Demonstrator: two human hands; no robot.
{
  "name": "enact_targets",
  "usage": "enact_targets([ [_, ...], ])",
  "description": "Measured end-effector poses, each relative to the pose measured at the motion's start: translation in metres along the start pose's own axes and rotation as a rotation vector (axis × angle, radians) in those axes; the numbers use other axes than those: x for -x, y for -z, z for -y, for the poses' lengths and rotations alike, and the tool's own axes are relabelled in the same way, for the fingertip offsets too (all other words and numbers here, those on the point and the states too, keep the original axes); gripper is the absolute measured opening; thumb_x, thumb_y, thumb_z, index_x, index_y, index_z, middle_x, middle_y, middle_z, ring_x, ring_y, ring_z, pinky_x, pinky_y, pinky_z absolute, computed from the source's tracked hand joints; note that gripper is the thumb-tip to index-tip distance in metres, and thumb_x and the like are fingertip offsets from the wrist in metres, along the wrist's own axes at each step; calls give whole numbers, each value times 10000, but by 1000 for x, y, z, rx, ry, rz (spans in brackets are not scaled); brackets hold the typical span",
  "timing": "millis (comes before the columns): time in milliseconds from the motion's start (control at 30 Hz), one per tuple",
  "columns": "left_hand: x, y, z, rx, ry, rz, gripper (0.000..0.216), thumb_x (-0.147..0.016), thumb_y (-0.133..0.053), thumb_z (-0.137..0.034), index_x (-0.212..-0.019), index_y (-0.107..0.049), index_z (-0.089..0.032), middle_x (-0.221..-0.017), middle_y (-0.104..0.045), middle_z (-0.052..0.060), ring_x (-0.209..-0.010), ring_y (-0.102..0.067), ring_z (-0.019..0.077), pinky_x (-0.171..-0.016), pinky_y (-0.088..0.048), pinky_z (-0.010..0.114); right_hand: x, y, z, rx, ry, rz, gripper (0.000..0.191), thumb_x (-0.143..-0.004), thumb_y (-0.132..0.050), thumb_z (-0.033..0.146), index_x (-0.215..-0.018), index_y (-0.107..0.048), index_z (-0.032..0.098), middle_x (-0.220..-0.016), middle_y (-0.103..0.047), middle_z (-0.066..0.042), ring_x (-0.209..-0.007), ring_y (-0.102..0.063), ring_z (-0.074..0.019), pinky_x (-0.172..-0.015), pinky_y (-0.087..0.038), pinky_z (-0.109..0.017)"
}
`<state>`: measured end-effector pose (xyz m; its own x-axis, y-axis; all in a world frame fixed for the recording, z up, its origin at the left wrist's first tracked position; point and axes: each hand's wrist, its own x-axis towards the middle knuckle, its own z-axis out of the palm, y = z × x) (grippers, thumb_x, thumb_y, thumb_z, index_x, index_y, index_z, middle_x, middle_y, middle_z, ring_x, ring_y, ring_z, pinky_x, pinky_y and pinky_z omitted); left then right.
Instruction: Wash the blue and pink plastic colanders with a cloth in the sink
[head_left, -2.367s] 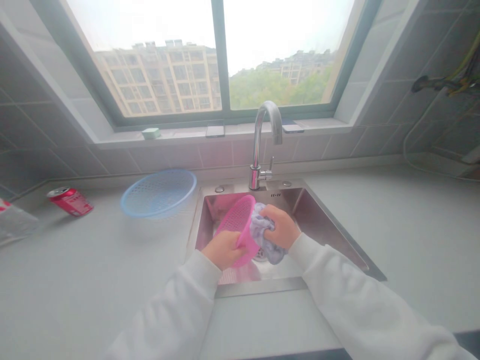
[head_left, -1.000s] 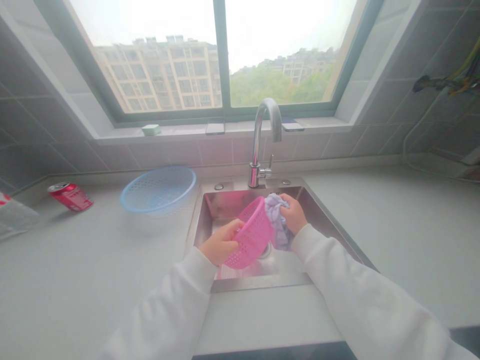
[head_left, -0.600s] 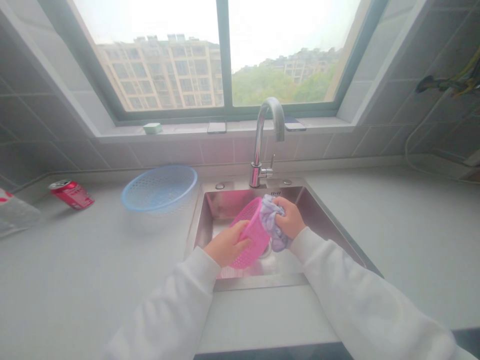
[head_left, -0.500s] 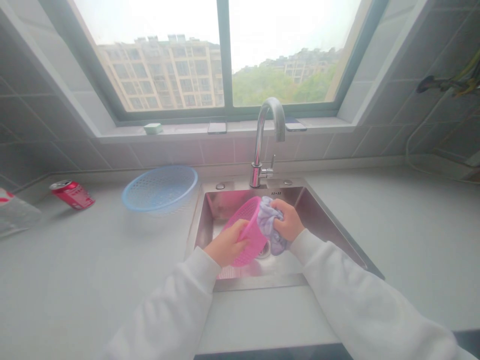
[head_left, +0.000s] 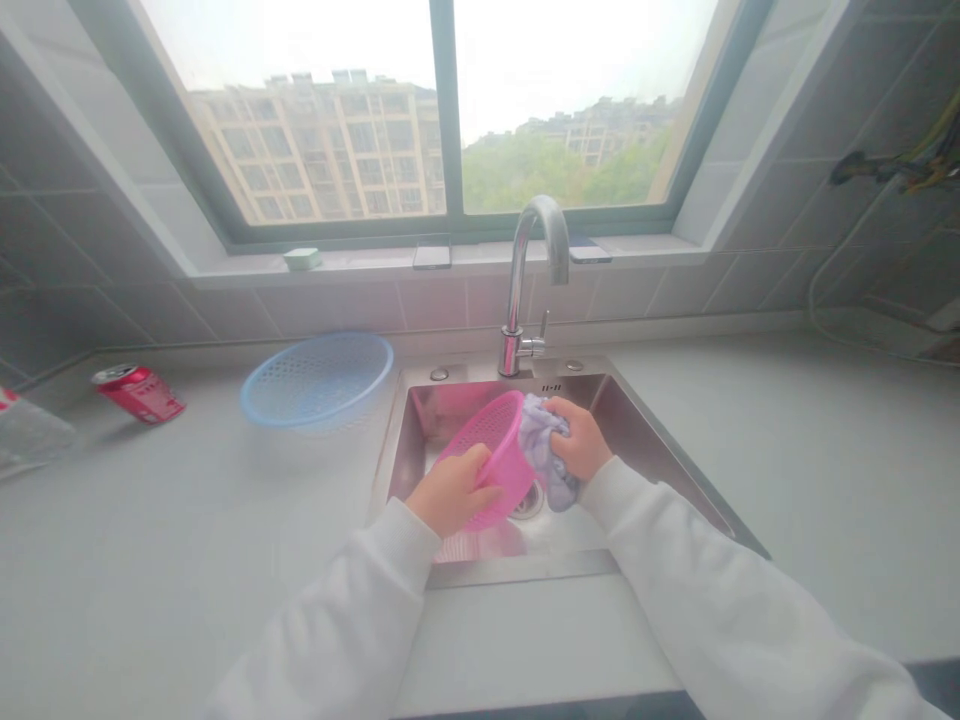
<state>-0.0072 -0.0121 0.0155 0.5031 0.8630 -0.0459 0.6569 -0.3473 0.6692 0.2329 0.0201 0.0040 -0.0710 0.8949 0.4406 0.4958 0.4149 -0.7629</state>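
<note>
Over the steel sink (head_left: 637, 440), my left hand (head_left: 450, 492) grips the near rim of a pink perforated basket (head_left: 491, 450), which is tilted on its side. My right hand (head_left: 577, 440) is closed on a crumpled pale lilac cloth (head_left: 541, 450) and presses it against the basket's right outer wall. Part of the cloth hangs down toward the drain (head_left: 527, 500). Both arms wear white sleeves.
A chrome tap (head_left: 529, 280) arches over the back of the sink. A blue perforated basket (head_left: 319, 380) sits on the grey counter to the left, with a red can (head_left: 139, 393) lying further left. Small flat items lie on the window sill (head_left: 450, 258).
The basket has turned in my left hand from mouth-up to more on its side. My right hand keeps rubbing the cloth over its outer wall, moving slightly up and down.
</note>
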Motion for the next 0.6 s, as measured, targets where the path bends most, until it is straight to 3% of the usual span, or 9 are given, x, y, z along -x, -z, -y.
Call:
enact_targets([
  [133, 4, 7, -4, -73, -28, 20, 272, -844, -610, -305, -755, -363, -235, -699, -448, -48, -664, -441, 158, -630, -257, 300, -7, 12, -9, -41, -141, -44, 242, -634, -480, 288, -809, -621, 198, -677, -575, 27, -661, -508, -167, -648, -399, -288],
  [233, 3, 4, -3, -55, -19, -2, 262, -839, -610, -313, -761, -372, -237, -701, -457, -46, -667, -450, 162, -632, -261, 301, -1, 7, 8, 22, -4, -11, 147, -640, -491, 266, -752, -571, 213, -674, -533, 23, -650, -469, -161, -640, -381, -287],
  [333, -2, -1, 6, -12, -1, -62, 220, -838, -601, -300, -772, -401, -235, -706, -481, -39, -687, -477, 170, -644, -282, 299, 15, -11, 36, 115, 218, 164, 80, -625, -520, 234, -703, -505, 226, -690, -506, 12, -647, -442, -160, -631, -361, -292],
  [433, -6, 0, 12, 22, -11, -78, 187, -848, -583, -304, -781, -424, -233, -709, -510, -35, -700, -497, 175, -649, -297, 298, 25, -25, 53, 179, 266, 260, 82, -638, -538, 226, -713, -506, 232, -738, -543, -7, -670, -469, -170, -634, -365, -297],
  [600, -4, 6, 4, -26, -26, -36, 243, -826, -612, -293, -750, -389, -233, -694, -474, -43, -671, -466, 166, -636, -278, 301, 12, -11, 27, 109, 39, 52, 187, -658, -515, 246, -825, -596, 219, -795, -623, -15, -756, -566, -195, -726, -432, -311],
])
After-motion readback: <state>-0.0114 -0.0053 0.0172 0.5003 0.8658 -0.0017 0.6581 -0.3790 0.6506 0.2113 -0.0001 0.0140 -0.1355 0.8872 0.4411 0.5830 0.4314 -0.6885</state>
